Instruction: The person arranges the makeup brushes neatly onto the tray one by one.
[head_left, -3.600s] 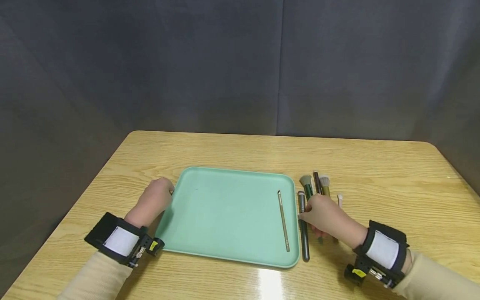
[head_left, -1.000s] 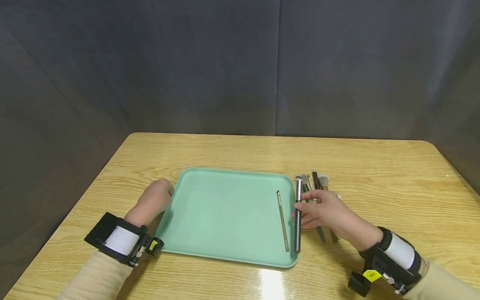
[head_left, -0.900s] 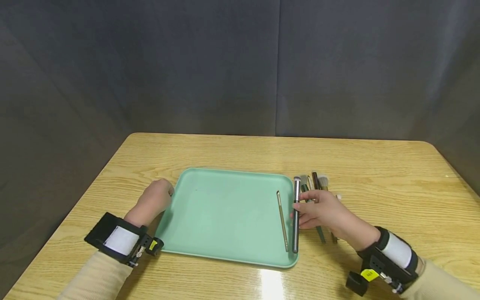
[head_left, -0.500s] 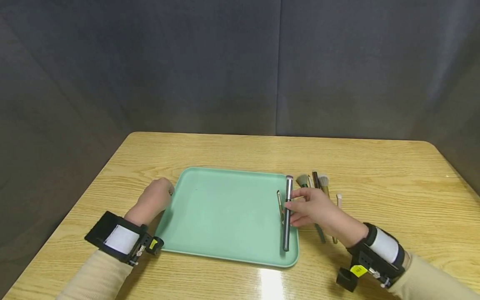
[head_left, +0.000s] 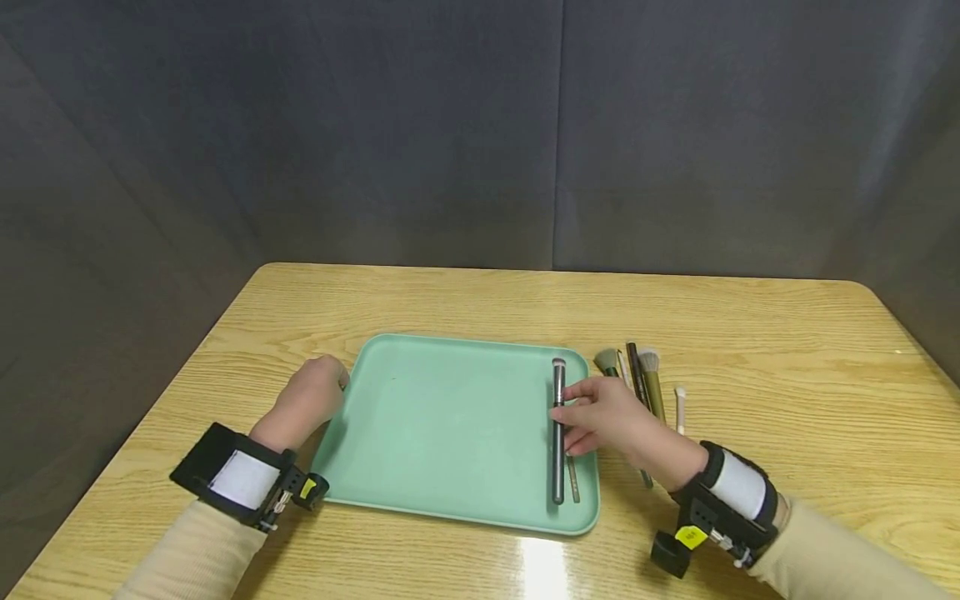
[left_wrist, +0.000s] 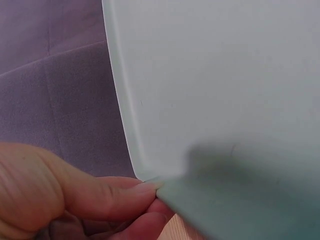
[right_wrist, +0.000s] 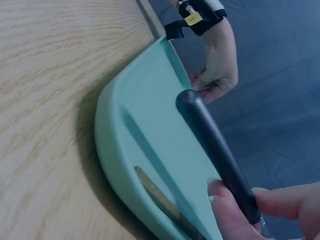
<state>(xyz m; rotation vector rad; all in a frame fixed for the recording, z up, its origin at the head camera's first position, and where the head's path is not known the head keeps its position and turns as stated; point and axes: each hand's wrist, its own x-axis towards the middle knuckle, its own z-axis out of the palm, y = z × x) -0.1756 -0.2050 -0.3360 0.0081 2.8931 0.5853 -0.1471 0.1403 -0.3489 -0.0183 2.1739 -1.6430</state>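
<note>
My right hand (head_left: 603,421) pinches a makeup brush (head_left: 558,467) with a black handle and silver ferrule, held over the right side of a mint green tray (head_left: 450,417). In the right wrist view, thumb and fingers grip the dark handle (right_wrist: 215,145) and its rounded end points up and away. A thin gold-brown brush (head_left: 574,483) lies in the tray beneath, partly hidden by the hand. My left hand (head_left: 311,392) holds the tray's left edge; the left wrist view shows its thumb and fingers (left_wrist: 135,197) pinching the rim.
Several more makeup brushes lie on the wooden table (head_left: 787,375) right of the tray. Among them are a green-handled brush (head_left: 607,361), a thick gold-handled one (head_left: 652,392) and a small white-tipped one (head_left: 680,400). A dark grey curtain (head_left: 420,133) stands behind the table.
The right hand has taken up the black-handled brush from the table beside the tray and carried it left over the tray, past the thin brush. The left hand stays on the rim.
</note>
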